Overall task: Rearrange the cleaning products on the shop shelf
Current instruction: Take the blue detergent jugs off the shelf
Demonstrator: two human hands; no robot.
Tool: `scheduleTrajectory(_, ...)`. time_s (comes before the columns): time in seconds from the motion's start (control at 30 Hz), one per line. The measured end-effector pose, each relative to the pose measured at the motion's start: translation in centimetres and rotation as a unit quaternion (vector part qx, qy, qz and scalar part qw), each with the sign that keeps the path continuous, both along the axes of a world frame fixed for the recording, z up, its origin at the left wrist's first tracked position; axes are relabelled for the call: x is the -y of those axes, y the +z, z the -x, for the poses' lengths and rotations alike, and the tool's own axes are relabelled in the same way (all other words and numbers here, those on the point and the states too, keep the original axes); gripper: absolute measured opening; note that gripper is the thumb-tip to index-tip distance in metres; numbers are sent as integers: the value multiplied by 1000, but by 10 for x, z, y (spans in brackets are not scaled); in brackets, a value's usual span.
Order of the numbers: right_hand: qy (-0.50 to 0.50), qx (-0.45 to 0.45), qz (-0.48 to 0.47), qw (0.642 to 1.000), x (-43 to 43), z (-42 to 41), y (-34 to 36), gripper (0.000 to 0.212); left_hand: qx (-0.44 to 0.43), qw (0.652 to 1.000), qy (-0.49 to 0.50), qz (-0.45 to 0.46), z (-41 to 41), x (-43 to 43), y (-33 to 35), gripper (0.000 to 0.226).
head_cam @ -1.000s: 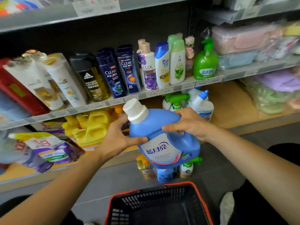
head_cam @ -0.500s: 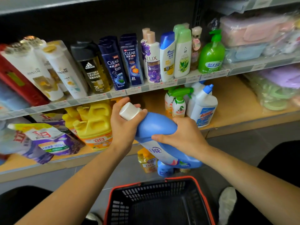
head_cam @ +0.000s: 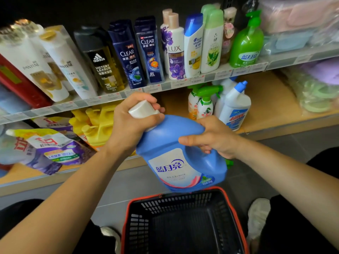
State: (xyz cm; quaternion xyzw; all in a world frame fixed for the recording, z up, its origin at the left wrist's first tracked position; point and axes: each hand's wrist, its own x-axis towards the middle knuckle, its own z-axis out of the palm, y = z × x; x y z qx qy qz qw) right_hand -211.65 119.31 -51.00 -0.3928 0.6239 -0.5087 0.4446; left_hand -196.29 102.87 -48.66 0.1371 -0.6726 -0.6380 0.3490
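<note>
Now held: the large blue plastic detergent jug [head_cam: 176, 143] with the white and pink label is carried at mid-frame, clear of the shelf, its base just above the black lattice basket with the red rim [head_cam: 174, 204].
Left hand [head_cam: 132, 121]: the fingers are curled round the jug's white screw cap [head_cam: 142, 110] and neck.
Right hand [head_cam: 212, 138]: the moulded handle is gripped, with the thumb laid along its top.
Change: a second ago the jug's side was cupped by the left hand. That hand has since been moved up to the cap, and the jug has been tipped so the cap points to the upper left.
Meaning: the grip is judged to have been reset for steering the jug onto the lower wooden shelf [head_cam: 266, 99].
Likely slot: the bare stretch above centre, between the yellow plastic canisters [head_cam: 99, 123] and the green-triggered spray bottles [head_cam: 205, 105].
Not yet done: the jug has not been set down.
</note>
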Motion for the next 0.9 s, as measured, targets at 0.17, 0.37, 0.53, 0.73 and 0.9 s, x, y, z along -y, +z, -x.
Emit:
scheduleTrajectory(0.17, -82, -268, 5, 960, -2, -14, 9, 61, 9, 987, 154, 46, 5, -13, -19, 25)
scheduleTrajectory(0.37, -146, -324, -22, 935, -5, -14, 10, 63, 82, 974, 204, 52, 21, -11, -37, 49)
scheduleTrajectory(0.53, -187, -264, -23, 946, -9, -4, 3, 72, 90, 988, 121, 28, 26, -2, -40, 49)
scheduleTrajectory(0.73, -198, -143, -10, 970, -14, 3, -2, 86, 54, 998, 36, -26, 27, -1, -35, 45)
scheduleTrajectory(0.9, -226, -22, -7, 974, -18, 4, 0, 61, 64, 998, 1, -7, 30, -1, -37, 50)
